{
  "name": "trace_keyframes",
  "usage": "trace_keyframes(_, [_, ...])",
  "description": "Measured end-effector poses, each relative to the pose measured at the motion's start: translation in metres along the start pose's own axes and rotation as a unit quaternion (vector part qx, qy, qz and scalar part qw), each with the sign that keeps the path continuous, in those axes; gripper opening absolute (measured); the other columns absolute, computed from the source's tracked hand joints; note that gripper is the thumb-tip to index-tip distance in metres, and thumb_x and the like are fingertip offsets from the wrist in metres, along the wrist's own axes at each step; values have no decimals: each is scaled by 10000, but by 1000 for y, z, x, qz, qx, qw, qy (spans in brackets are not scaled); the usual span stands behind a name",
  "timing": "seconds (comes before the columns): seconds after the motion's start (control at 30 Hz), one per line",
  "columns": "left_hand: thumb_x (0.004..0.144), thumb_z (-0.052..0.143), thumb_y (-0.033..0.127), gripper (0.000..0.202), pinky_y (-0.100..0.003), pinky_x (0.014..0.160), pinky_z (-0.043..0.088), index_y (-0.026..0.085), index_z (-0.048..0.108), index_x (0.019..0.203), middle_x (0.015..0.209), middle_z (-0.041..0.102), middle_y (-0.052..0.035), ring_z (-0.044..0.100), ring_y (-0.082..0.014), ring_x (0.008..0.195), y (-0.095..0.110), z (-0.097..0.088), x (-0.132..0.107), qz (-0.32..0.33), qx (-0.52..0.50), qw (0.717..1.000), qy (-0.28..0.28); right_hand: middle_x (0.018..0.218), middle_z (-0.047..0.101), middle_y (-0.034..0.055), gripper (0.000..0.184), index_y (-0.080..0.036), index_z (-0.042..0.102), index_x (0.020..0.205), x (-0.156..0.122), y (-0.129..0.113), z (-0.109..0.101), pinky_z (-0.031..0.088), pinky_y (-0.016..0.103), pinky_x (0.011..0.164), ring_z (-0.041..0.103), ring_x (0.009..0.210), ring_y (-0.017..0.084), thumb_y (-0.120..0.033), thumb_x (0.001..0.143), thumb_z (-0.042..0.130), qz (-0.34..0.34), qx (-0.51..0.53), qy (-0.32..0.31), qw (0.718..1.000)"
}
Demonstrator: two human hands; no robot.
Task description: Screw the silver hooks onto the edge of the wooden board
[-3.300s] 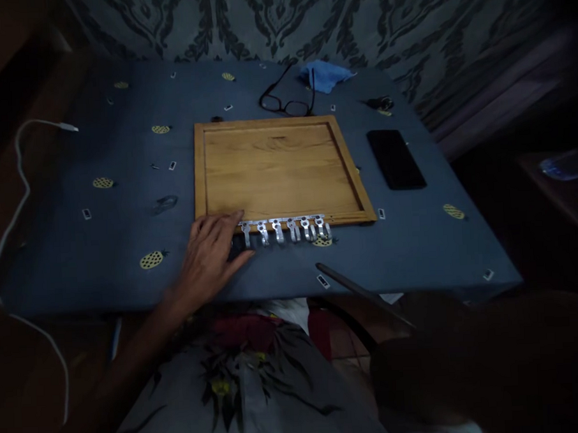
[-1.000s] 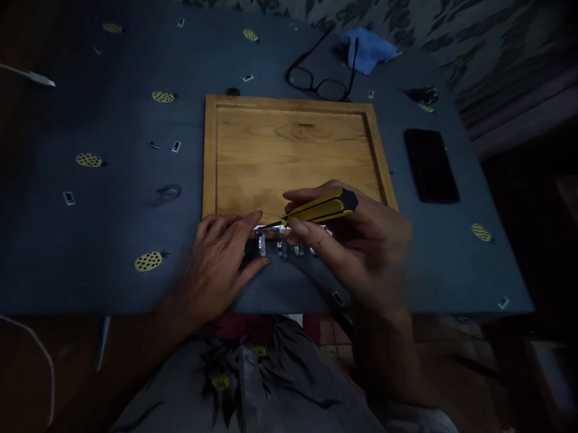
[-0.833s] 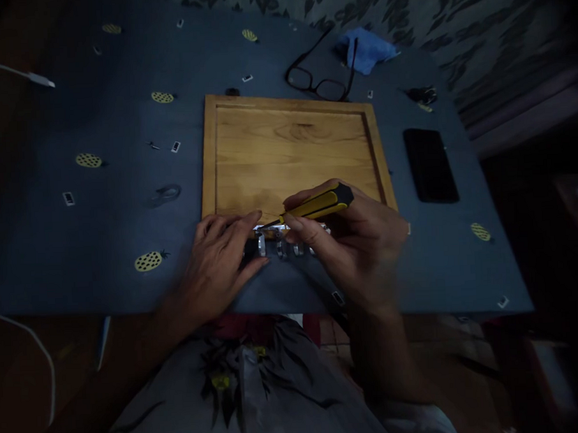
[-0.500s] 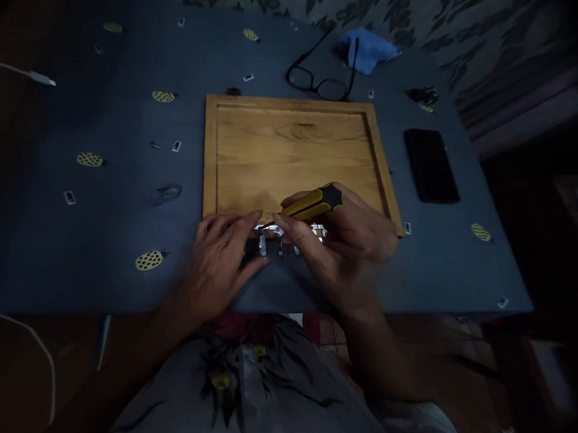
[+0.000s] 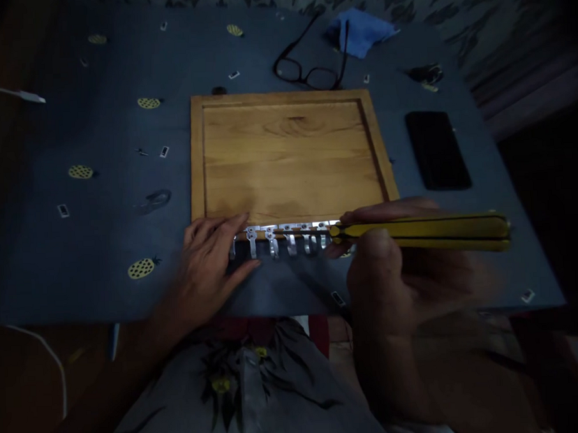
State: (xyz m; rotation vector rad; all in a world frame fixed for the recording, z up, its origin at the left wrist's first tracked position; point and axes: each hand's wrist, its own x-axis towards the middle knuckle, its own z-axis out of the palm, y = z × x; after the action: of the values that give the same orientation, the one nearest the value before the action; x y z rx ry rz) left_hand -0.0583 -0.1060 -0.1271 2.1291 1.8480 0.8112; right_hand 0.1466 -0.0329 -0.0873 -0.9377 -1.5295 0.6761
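A metal strip with several hooks (image 5: pixel 290 242) lies along the near edge of a framed wooden board (image 5: pixel 291 159). My left hand (image 5: pixel 207 265) rests over the strip's left end and the board's corner, its fingers stretched out and its thumb apart below the strip. In my right hand (image 5: pixel 407 294) is a screwdriver with a yellow and black handle (image 5: pixel 433 231). Its handle points right, and the thin shaft reaches left over the hooks. Whether the tip touches a screw I cannot tell.
Dark-framed glasses (image 5: pixel 306 75) and a blue cloth (image 5: pixel 360 31) lie behind the board. A black phone (image 5: pixel 438 149) is on the right. To the left are a small transparent item (image 5: pixel 158 200) and a white cable plug (image 5: pixel 31 96). The blue patterned tablecloth (image 5: pixel 112 230) covers the table.
My right hand has moved right and nearer the camera with the screwdriver, whose handle now lies flatter. More of the hooks show. My left hand stays at the strip's left end.
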Motion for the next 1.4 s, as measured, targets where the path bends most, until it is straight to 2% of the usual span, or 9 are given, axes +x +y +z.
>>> trace_keyframes(0.13, [997,714,386,564,-473,1118,425,234,485,1489,1336,745,-72,630,-292,1245,1,-1,1,-4,1,1000,2,888,754,20,132,-246,778,964,-9,5,-12,600,364,688,738,776,188,-374,956,747,-14,-14,24,1000])
trace_keyframes(0.27, [989,717,378,511,-463,1097,440,235,528,1442,1312,755,-65,652,-286,1210,2,-1,2,-5,18,1000,10,901,719,23,198,-248,773,982,-14,3,-19,571,297,576,635,615,114,-437,974,714,64,-10,36,997])
trace_keyframes(0.33, [989,708,381,486,-468,1097,443,242,541,1424,1303,757,-62,658,-288,1207,3,-2,2,-9,24,1000,6,884,708,20,197,-227,779,946,-15,6,-19,537,262,499,621,584,105,-421,949,743,86,21,80,993])
trace_keyframes(0.47, [985,706,385,481,-474,1108,440,241,550,1417,1327,744,-66,652,-293,1228,2,-3,2,-19,34,999,-12,726,685,-16,155,-208,789,817,-12,22,-19,452,234,387,564,483,96,-357,857,798,55,67,197,977])
trace_keyframes(0.6, [993,695,432,482,-469,1086,449,222,555,1403,1307,745,-76,660,-296,1209,0,-2,2,-11,35,999,-2,583,651,-36,172,-236,782,701,-6,36,-31,374,226,321,492,403,95,-383,787,797,86,68,282,953])
trace_keyframes(0.77, [999,676,434,464,-483,1070,468,241,548,1402,1288,746,-78,676,-309,1191,-2,0,1,-2,32,999,12,646,685,-8,239,-208,761,696,-6,47,-53,458,216,354,611,510,120,-423,714,865,141,77,345,925])
trace_keyframes(1.07, [1001,649,461,417,-514,1013,496,267,562,1360,1183,767,-86,703,-332,1117,-5,3,2,11,34,999,37,720,728,-2,312,-174,741,778,-16,69,-64,516,197,441,599,494,79,-453,775,880,138,120,339,923])
trace_keyframes(1.27, [1013,622,489,432,-523,983,504,236,563,1359,1195,760,-115,704,-353,1111,-6,2,3,14,43,999,30,722,745,-8,388,-172,764,822,-17,68,-63,527,217,471,611,509,87,-503,701,926,157,149,344,914])
trace_keyframes(1.4, [1017,618,495,448,-509,978,507,226,554,1370,1200,753,-119,701,-348,1110,-7,1,2,26,50,998,32,757,770,-7,368,-171,776,848,-20,67,-61,517,221,474,631,495,90,-494,732,908,153,129,317,927])
